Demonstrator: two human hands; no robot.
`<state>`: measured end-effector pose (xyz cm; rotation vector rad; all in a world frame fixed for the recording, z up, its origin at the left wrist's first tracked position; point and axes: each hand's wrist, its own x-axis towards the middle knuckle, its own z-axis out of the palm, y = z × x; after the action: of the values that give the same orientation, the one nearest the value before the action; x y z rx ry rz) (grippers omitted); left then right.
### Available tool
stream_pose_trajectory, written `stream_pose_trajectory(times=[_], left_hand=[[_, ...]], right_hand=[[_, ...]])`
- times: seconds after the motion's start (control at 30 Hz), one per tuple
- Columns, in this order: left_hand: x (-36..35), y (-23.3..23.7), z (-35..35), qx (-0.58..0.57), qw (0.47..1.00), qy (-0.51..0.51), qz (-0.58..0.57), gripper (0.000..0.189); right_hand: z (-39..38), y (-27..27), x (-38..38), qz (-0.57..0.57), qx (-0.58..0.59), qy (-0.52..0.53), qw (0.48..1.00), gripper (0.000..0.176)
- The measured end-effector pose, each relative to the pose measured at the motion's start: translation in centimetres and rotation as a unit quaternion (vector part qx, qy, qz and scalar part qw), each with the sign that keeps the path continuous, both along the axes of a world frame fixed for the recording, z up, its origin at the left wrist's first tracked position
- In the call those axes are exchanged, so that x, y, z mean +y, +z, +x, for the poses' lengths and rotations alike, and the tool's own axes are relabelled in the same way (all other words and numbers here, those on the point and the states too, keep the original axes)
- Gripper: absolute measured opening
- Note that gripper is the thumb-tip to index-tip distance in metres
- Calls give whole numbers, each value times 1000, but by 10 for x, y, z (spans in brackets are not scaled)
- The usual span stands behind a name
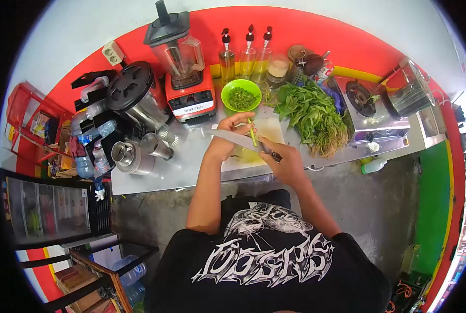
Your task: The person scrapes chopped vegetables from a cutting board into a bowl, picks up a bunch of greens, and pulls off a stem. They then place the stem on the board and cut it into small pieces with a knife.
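Observation:
My left hand (227, 136) pinches a thin green stalk (252, 134) above a pale cutting board (270, 128) on the steel counter. My right hand (286, 163) grips the dark handle of a long knife (233, 139), whose blade points left and crosses in front of my left hand, just below the stalk. A bright green bowl (241, 94) of chopped greens stands right behind the board. A large bunch of leafy greens (312, 117) with pale roots lies to the right of the board.
A red-based blender (183, 68) and a black-lidded steel pot (135, 94) stand at the back left, with steel cups (129, 155) in front. Three pump bottles (247, 55) line the red wall. A gas stove (366, 107) sits to the right. Plastic bottles (89, 148) crowd the left edge.

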<state>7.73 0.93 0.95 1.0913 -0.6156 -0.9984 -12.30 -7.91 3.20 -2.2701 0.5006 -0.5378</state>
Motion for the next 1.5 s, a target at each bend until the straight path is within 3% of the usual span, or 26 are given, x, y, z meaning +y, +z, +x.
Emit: stream_pose_trajectory(times=[0.2, 0.33, 0.53, 0.6, 0.87, 1.5], left_hand=[[-3, -6, 3, 76, 995, 6, -65, 29], [-2, -5, 4, 140, 989, 38, -39, 22], [-1, -13, 12, 112, 993, 32, -29, 16], [0, -13, 13, 74, 996, -13, -48, 15], [4, -3, 6, 105, 994, 30, 20, 19], [2, -2, -2, 36, 998, 51, -25, 13]], right_hand=[[9, 7, -7, 1, -9, 15, 1000, 46], [13, 8, -7, 11, -43, 29, 999, 46], [13, 6, -10, 10, -46, 39, 998, 45], [13, 6, -11, 11, -40, 41, 998, 45], [21, 10, -9, 50, -69, 43, 995, 43], [16, 10, -2, 42, -76, 39, 995, 43]])
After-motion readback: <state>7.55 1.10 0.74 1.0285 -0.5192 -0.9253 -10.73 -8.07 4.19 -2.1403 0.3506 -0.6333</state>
